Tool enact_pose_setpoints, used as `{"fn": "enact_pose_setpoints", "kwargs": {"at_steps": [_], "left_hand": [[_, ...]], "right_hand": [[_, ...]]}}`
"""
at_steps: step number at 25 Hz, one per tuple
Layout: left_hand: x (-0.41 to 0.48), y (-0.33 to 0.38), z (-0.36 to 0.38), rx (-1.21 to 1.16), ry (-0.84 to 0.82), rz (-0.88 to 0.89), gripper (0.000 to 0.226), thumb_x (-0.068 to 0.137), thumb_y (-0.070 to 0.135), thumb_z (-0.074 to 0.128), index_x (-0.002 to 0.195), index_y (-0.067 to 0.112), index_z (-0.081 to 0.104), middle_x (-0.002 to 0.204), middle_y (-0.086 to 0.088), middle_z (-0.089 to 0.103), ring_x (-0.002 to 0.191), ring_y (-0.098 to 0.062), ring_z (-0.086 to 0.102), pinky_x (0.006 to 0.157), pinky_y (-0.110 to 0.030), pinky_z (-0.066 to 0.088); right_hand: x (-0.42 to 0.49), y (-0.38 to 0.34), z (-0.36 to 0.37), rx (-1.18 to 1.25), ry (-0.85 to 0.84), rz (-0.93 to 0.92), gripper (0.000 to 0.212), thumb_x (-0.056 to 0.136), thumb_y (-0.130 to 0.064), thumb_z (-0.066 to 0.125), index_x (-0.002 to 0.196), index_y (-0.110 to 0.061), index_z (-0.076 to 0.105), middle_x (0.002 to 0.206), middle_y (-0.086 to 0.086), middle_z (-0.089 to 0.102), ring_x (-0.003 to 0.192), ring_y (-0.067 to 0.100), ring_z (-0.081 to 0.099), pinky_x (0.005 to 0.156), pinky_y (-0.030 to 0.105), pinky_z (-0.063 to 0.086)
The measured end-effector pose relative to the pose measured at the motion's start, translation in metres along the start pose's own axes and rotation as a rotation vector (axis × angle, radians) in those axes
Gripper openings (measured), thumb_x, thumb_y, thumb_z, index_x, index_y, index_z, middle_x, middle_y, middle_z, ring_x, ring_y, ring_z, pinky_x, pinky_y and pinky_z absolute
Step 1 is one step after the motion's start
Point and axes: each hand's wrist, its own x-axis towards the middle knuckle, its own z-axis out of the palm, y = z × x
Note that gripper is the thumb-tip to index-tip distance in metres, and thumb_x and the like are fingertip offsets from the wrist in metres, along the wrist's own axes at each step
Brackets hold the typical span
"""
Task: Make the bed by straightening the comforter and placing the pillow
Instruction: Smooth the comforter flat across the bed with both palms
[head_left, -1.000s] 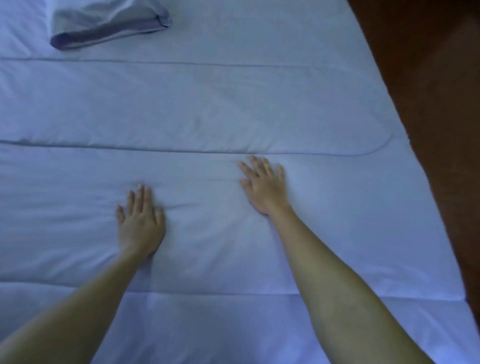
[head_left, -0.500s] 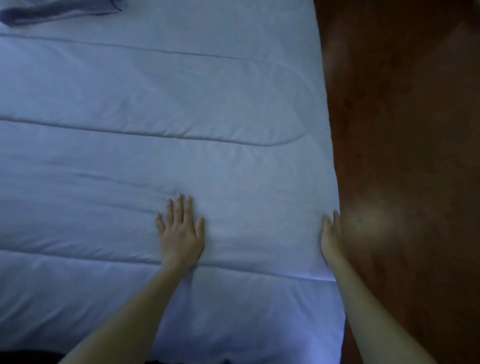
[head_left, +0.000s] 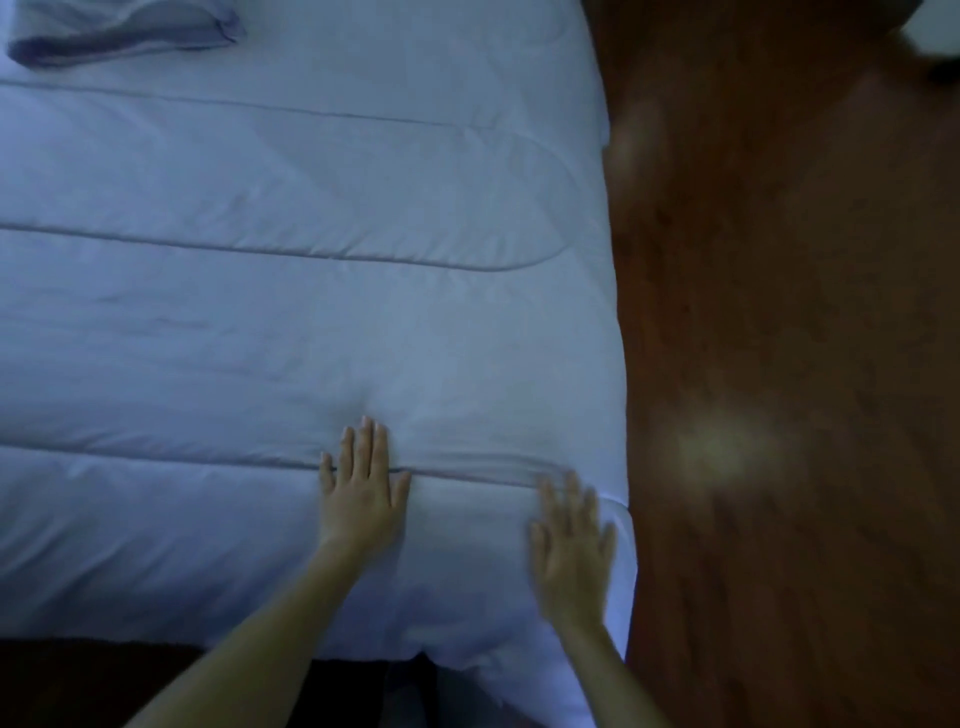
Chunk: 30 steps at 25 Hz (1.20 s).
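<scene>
A pale blue quilted comforter (head_left: 291, 332) lies spread over the bed, with long stitched seams running left to right. My left hand (head_left: 363, 483) presses flat on it with straight fingers, across a seam near the front. My right hand (head_left: 571, 540) lies flat with spread fingers on the comforter close to its right edge; it is motion-blurred. Small creases bunch along the seam between the two hands. A grey-blue pillow (head_left: 119, 28) lies at the far top left, partly cut off by the frame.
A dark red-brown wooden floor (head_left: 789, 364) runs along the right side of the bed, with a pale light spot on it. The comforter's front edge hangs over a dark gap at the bottom left (head_left: 78, 680).
My right hand has come back from the comforter's right edge onto its top, nearer the front. My left hand has slid toward the front, onto the seam. The view has shifted slightly.
</scene>
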Motion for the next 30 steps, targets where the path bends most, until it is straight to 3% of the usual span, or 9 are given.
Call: {"fn": "enact_pose_setpoints", "kwargs": {"at_steps": [3, 4, 6, 9, 11, 16, 20, 25, 30], "left_hand": [[-0.039, 0.015, 0.003, 0.034, -0.097, 0.222, 0.066, 0.081, 0.043, 0.036, 0.133, 0.004, 0.049, 0.14, -0.012, 0.053, 0.121, -0.034, 0.057, 0.097, -0.052, 0.045], [-0.043, 0.021, -0.002, 0.065, -0.109, 0.311, 0.06, 0.079, 0.04, 0.038, 0.128, 0.008, 0.054, 0.135, -0.008, 0.057, 0.114, -0.03, 0.063, 0.099, -0.047, 0.044], [-0.034, 0.044, -0.036, 0.113, -0.052, 0.413, 0.052, 0.078, 0.038, 0.038, 0.116, 0.015, 0.066, 0.125, -0.002, 0.065, 0.107, -0.021, 0.068, 0.105, -0.043, 0.032], [-0.01, 0.102, -0.119, 0.057, 0.151, 0.368, 0.049, 0.088, 0.034, 0.032, 0.121, 0.018, 0.065, 0.13, 0.002, 0.063, 0.125, -0.019, 0.056, 0.107, -0.044, 0.039], [0.004, 0.152, -0.176, -0.082, 0.263, 0.327, 0.046, 0.097, 0.029, 0.032, 0.139, 0.016, 0.045, 0.146, 0.0, 0.046, 0.139, -0.02, 0.037, 0.116, -0.042, 0.023], [0.01, 0.268, -0.276, -0.286, 0.573, 0.25, 0.041, 0.099, 0.027, 0.039, 0.138, 0.018, 0.046, 0.139, -0.001, 0.053, 0.123, -0.024, 0.051, 0.106, -0.034, 0.032], [-0.004, 0.35, -0.302, -0.573, 0.633, 0.161, 0.042, 0.1, 0.028, 0.037, 0.139, 0.017, 0.045, 0.144, -0.001, 0.049, 0.129, -0.023, 0.047, 0.107, -0.038, 0.036], [-0.02, 0.403, -0.305, -0.62, 0.726, 0.178, 0.037, 0.099, 0.024, 0.039, 0.133, 0.017, 0.053, 0.136, -0.001, 0.056, 0.124, -0.02, 0.052, 0.101, -0.033, 0.04], [0.005, 0.418, -0.324, -0.699, 0.777, 0.145, 0.025, 0.095, 0.021, 0.045, 0.106, 0.027, 0.067, 0.106, 0.011, 0.071, 0.1, -0.013, 0.064, 0.087, -0.034, 0.051]], "right_hand": [[-0.004, 0.053, -0.021, 0.178, -0.202, 0.184, 0.052, 0.098, -0.055, 0.004, 0.147, -0.047, -0.006, 0.157, 0.021, 0.02, 0.128, 0.039, 0.049, 0.108, 0.037, 0.038], [0.005, 0.059, -0.036, 0.17, -0.219, 0.194, 0.051, 0.1, -0.05, 0.004, 0.15, -0.041, -0.003, 0.159, 0.019, 0.013, 0.13, 0.039, 0.047, 0.105, 0.042, 0.043], [0.038, 0.037, -0.086, 0.137, -0.277, 0.247, 0.052, 0.103, -0.04, 0.017, 0.152, -0.024, 0.016, 0.161, 0.008, 0.015, 0.143, 0.031, 0.028, 0.114, 0.047, 0.027], [0.088, -0.017, -0.179, 0.281, -0.215, 0.101, 0.047, 0.102, -0.026, 0.03, 0.147, -0.014, 0.035, 0.158, 0.004, 0.027, 0.146, 0.021, 0.023, 0.117, 0.033, 0.018], [0.113, -0.041, -0.242, 0.347, -0.11, -0.051, 0.047, 0.101, -0.025, 0.032, 0.146, -0.014, 0.038, 0.156, 0.002, 0.032, 0.145, 0.017, 0.026, 0.116, 0.027, 0.019], [0.148, -0.03, -0.375, 0.366, 0.012, -0.372, 0.048, 0.1, -0.032, 0.033, 0.145, -0.017, 0.041, 0.152, -0.002, 0.039, 0.141, 0.013, 0.034, 0.117, 0.032, 0.028], [0.169, 0.015, -0.442, 0.32, 0.095, -0.473, 0.047, 0.099, -0.033, 0.034, 0.144, -0.02, 0.041, 0.151, -0.003, 0.04, 0.14, 0.015, 0.035, 0.113, 0.032, 0.03], [0.192, 0.057, -0.481, 0.358, 0.102, -0.516, 0.046, 0.1, -0.032, 0.032, 0.143, -0.019, 0.044, 0.148, -0.002, 0.045, 0.137, 0.015, 0.039, 0.111, 0.031, 0.032], [0.238, 0.066, -0.483, 0.386, 0.163, -0.588, 0.037, 0.099, -0.028, 0.04, 0.128, -0.017, 0.06, 0.131, 0.0, 0.062, 0.121, 0.016, 0.055, 0.095, 0.023, 0.04]]}}
